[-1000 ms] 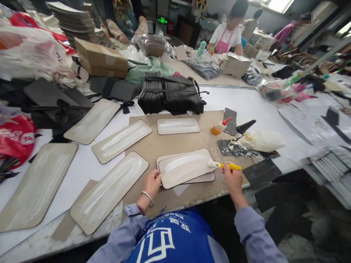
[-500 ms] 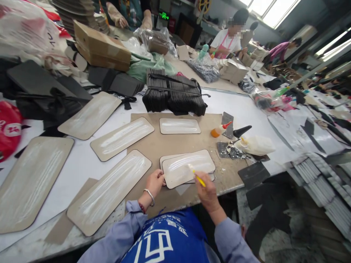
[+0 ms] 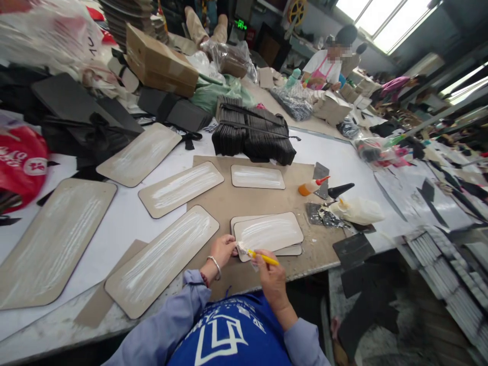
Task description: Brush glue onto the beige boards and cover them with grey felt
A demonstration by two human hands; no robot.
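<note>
A brush (image 3: 263, 256) with a yellow handle is gripped in my right hand (image 3: 273, 279), its whitish bristles at the lower left corner of a beige rounded panel (image 3: 269, 230). White streaks of a glue-like coating cover that panel, which lies on top of a small stack. My left hand (image 3: 224, 250) pinches the panel's left edge, fingers closed. Beside it on the left lies a longer streaked panel (image 3: 163, 259). Behind the stack is a smaller streaked panel (image 3: 258, 177).
More coated panels (image 3: 181, 189) lie to the left. A strapped bundle of black pieces (image 3: 253, 132) sits behind. At right are an orange bottle with a red tip (image 3: 308, 187) and a cream-coloured bag (image 3: 356, 211). Other people work across the table, whose front edge (image 3: 305, 272) is near me.
My right hand has moved the brush from the middle of the top panel down and left to its lower left corner. My left hand stays at the panel's left edge.
</note>
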